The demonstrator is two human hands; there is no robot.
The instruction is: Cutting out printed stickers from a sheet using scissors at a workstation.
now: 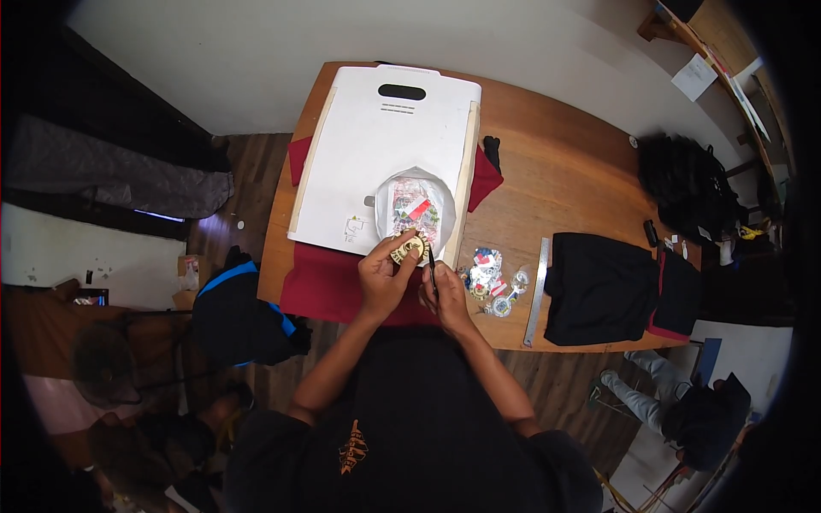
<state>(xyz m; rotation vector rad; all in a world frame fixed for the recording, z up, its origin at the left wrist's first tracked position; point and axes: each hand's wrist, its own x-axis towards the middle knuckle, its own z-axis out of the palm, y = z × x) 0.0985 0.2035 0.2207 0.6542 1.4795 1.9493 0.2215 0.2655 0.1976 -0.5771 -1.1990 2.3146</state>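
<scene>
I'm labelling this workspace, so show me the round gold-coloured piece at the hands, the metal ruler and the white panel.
Round gold-coloured piece [401,249]: head view, face beside the thumb.
Metal ruler [536,292]: head view, middle of its length.
White panel [363,154]: head view, bare flat surface.

I see a black shirt on the person. A small, curly orange-gold picture sits on the left side of its front. The loose sleeves are black too, and short, so both forearms show.
</scene>
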